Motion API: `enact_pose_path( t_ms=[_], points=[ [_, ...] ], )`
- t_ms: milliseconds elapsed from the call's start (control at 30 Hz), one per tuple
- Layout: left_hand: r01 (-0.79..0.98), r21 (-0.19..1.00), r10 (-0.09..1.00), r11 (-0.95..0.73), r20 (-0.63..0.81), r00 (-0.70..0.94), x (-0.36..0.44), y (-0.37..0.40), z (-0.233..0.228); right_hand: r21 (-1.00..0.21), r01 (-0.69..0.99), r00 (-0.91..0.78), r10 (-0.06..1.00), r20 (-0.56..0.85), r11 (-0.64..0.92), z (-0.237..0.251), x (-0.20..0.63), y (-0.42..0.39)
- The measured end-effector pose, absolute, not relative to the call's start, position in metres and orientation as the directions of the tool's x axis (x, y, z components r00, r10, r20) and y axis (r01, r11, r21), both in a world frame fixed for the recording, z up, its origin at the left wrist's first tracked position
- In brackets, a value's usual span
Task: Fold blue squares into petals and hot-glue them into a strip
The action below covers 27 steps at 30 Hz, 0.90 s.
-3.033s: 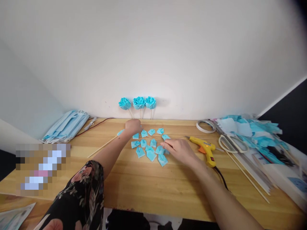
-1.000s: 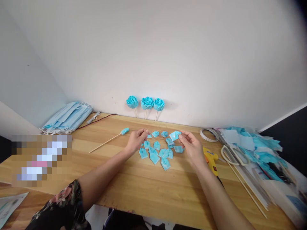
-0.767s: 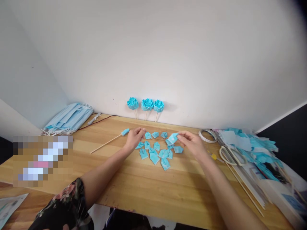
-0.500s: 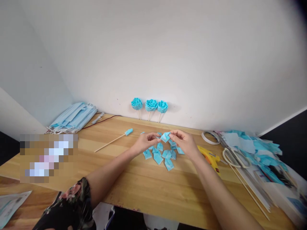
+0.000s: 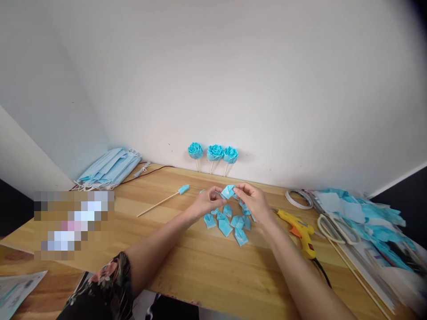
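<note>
Between my two hands is a folded blue fabric petal [image 5: 228, 191], raised above the table. My left hand [image 5: 207, 202] pinches its left edge with thumb and fingers. On the other side, my right hand [image 5: 252, 198] grips its upper right corner. Several more folded petals [image 5: 225, 227] lie scattered on the wood below, some partly hidden by my hands. To the left rests a thin wooden stick [image 5: 158, 204] with a small blue bud [image 5: 183, 189] on its tip.
Three blue fabric roses [image 5: 215, 153] on sticks lean against the wall. Blue face masks [image 5: 108, 169] are piled at the left. On the right are a yellow glue gun [image 5: 302, 231], scissors [image 5: 338, 229], a white tape roll [image 5: 299, 198] and blue fabric scraps [image 5: 363, 209].
The whole view has shifted a little, so the table appears lower and further right, showing more of the glue gun. Both hands still hold the petal, which is tilted slightly differently.
</note>
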<state>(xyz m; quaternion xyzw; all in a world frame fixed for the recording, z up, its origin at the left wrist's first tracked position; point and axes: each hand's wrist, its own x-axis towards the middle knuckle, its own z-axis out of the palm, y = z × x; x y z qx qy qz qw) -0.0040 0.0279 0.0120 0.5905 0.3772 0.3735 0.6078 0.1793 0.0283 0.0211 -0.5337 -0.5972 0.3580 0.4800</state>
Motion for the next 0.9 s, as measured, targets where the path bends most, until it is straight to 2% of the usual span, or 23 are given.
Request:
enact_pose_path(
  t_ms=[167, 367, 567, 633, 733, 833, 900],
  points=[
    [0.030, 1.000, 0.936, 0.011, -0.021, 0.352, -0.001, 0.032, 0.003, -0.915, 0.350, 0.010, 0.976, 0.217, 0.200, 0.010, 0.180, 0.023],
    [0.079, 0.995, 0.946, -0.056, 0.027, 0.323, -0.001, 0.035, -0.006, -0.898, 0.385, 0.004, 0.973, 0.231, 0.212, 0.013, 0.182, 0.018],
    [0.132, 0.982, 0.916, -0.133, 0.071, 0.395, -0.002, 0.032, -0.002, -0.906, 0.352, -0.035, 0.971, 0.237, 0.234, 0.015, 0.183, 0.017],
    [0.152, 0.979, 0.916, -0.136, 0.066, 0.397, -0.007, 0.036, 0.003, -0.902, 0.358, -0.013, 0.967, 0.253, 0.241, 0.017, 0.186, 0.017],
    [0.185, 0.968, 0.963, -0.167, 0.120, 0.241, -0.021, 0.050, 0.007, -0.934, 0.279, 0.118, 0.958, 0.263, 0.222, 0.020, 0.195, 0.020],
    [0.393, 0.890, 0.972, -0.233, 0.198, 0.127, -0.038, 0.064, 0.007, -0.963, 0.157, 0.230, 0.940, 0.251, 0.219, 0.024, 0.202, 0.025],
    [0.609, 0.753, 0.968, -0.249, 0.207, 0.141, -0.046, 0.069, 0.006, -0.971, 0.106, 0.246, 0.940, 0.236, 0.216, 0.025, 0.203, 0.026]
  ],
)
